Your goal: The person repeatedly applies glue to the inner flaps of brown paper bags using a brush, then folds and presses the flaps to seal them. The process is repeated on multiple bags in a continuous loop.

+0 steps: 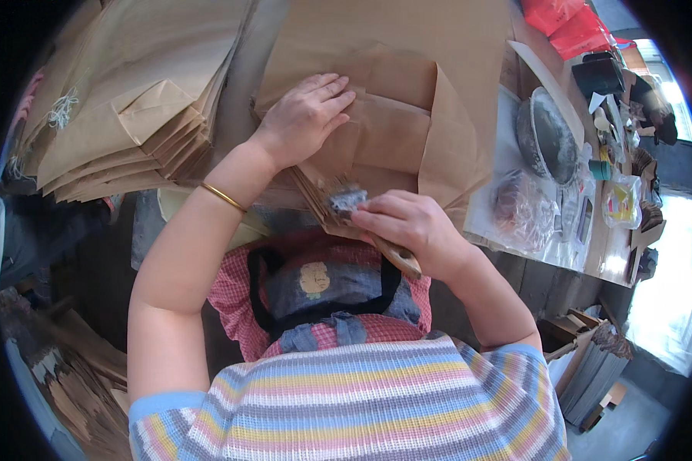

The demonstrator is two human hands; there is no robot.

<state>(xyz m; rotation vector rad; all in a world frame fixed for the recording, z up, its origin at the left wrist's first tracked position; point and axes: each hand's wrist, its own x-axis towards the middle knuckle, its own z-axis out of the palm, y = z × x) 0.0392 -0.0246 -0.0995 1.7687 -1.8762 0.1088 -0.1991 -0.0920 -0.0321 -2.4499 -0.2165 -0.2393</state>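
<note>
Head view: our left hand (306, 115) lies loosely spread on folded brown paper (392, 119), our right hand (413, 228) pinching a wooden-handled brush (396, 256) that seems to touch its edge.

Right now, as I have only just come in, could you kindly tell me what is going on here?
The person's left hand rests flat on the folded brown paper in front of them. Their right hand grips a flat brush with a wooden handle, its bristles at the paper's near edge; whether they touch it is hard to tell. A layered stack of brown folded paper lies to the left, and a round grey bowl sits to the right.
</note>
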